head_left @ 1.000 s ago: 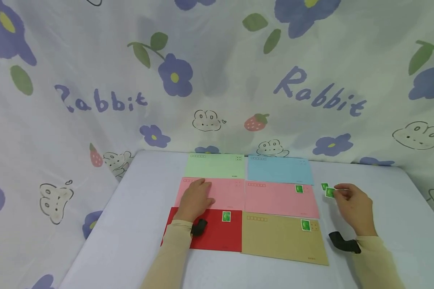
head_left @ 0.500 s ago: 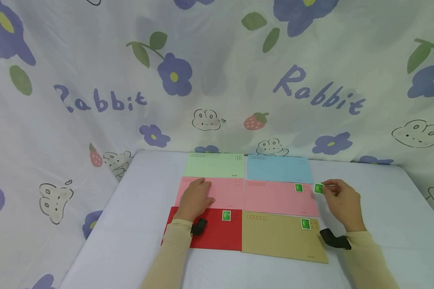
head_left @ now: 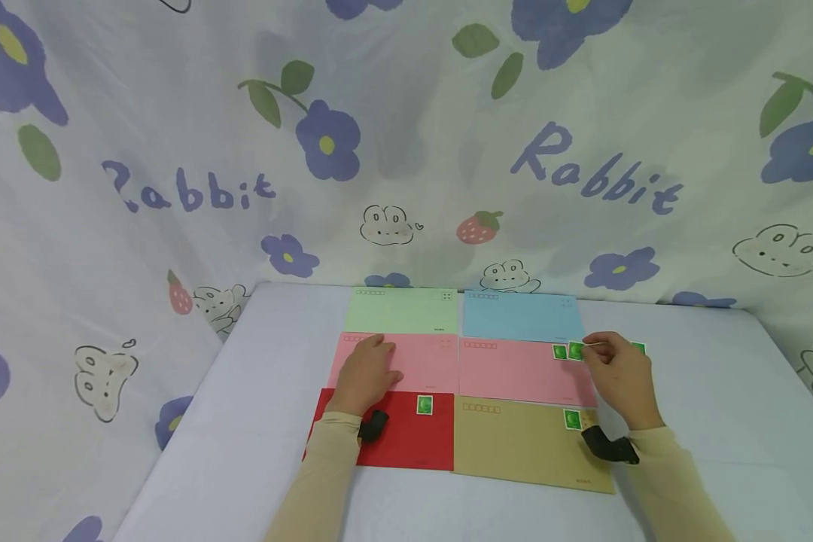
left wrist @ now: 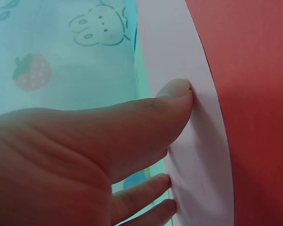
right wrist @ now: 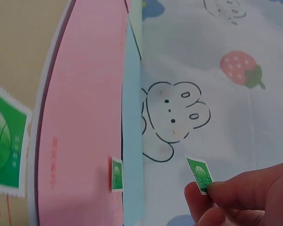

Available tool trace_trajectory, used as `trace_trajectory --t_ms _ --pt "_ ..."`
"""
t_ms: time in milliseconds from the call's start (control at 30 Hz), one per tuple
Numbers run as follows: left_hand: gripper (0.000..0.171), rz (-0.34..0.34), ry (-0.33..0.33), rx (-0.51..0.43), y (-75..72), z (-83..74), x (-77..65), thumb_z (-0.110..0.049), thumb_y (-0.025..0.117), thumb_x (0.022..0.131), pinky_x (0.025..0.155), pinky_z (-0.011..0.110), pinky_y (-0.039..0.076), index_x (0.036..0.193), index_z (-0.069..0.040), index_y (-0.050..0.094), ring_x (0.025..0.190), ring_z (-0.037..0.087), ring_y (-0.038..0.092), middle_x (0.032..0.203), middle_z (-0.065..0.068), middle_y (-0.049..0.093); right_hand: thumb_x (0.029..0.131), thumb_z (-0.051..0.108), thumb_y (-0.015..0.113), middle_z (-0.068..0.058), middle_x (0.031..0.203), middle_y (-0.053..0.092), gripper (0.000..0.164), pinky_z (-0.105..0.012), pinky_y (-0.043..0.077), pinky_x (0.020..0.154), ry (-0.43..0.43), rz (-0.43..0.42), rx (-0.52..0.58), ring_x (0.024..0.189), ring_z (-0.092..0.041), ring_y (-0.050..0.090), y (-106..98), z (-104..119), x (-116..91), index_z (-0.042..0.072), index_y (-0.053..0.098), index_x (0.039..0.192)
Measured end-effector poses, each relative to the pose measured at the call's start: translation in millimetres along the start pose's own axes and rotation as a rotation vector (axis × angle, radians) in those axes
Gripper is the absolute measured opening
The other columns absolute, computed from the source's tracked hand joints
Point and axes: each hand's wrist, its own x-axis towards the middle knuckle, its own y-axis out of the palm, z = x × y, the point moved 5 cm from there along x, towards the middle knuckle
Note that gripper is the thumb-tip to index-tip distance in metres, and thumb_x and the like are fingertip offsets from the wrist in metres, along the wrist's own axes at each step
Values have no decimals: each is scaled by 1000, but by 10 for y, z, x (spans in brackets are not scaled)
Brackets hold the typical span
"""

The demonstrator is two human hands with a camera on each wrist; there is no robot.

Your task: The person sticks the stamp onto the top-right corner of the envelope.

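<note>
R hand (head_left: 625, 379) pinches a stamp (head_left: 575, 351), L hand (head_left: 364, 375) rests on left pink env (head_left: 423, 366), gripping nothing. Prob super light, creases easy, so edges only imo.

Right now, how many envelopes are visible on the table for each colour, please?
Green envelope: 1
Blue envelope: 1
Pink envelopes: 2
Red envelope: 1
Tan envelope: 1
Total: 6
</note>
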Motion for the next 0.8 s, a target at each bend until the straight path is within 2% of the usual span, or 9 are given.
trace_trajectory --t_ms 233,467,800 --pt "60 -6 6 -6 11 5 9 -24 85 81 107 50 45 133 -2 63 132 37 50 140 20 55 97 13 62 -19 93 71 19 -21 48 60 -24 -7 24 80 -27 65 58 79 7 -2 68 107" --pt "61 1 -8 -14 23 8 9 -24 86 81 107 50 45 133 -2 63 133 37 49 141 20 55 96 12 64 -16 93 73 17 -27 50 65 -54 0 43 81 -27 67 139 151 37 0 69 107" --pt "59 -6 11 19 -6 -11 2 -24 86 81 106 50 46 131 -1 65 131 37 51 139 20 56 95 9 64 -15 90 73 15 -32 51 66 -70 12 76 78 -26 67 273 266 48 0 70 105"
